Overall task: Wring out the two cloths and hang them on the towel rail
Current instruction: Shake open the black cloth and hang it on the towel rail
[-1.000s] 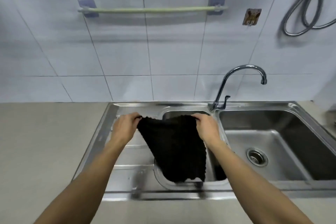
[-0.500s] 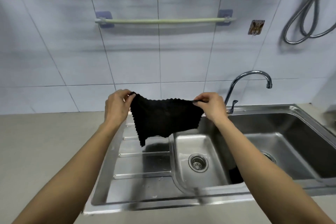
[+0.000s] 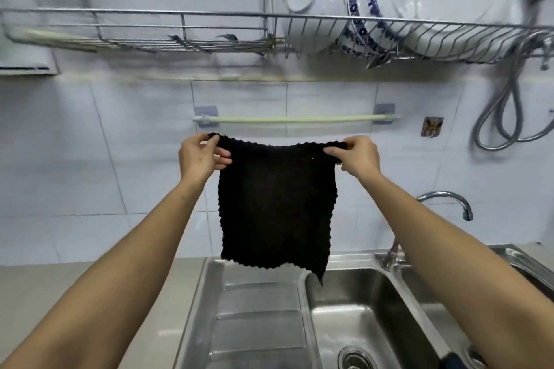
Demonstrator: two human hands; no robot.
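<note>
Both hands up, well above the sink — left hand pinching one top corner of the black cloth, right hand pinching the other, each grip closed on its corner with thumb and fingers. Held apart like this to pull the top edge taut and straight, so the cloth hangs flat as one sheet between the two grips rather than bunched. Raised just below the towel rail, the top edge near the bar but not yet over it; spread to roughly match the bar's free span, probably so it can be laid across in one pass. Lower edge dangling below the grips, above the drainer side of the sink, likely so that any drips fall into steel and not onto the worktop.

Higher than the grips, a wire dish rack with bowls and a plate — limited headroom above the rail, so only a small lift and a forward tip called for next, by this reading. Low beside the right forearm, at the frame's bottom edge, a dark scrap in the sink — possibly the second cloth, too little showing to tell.
</note>
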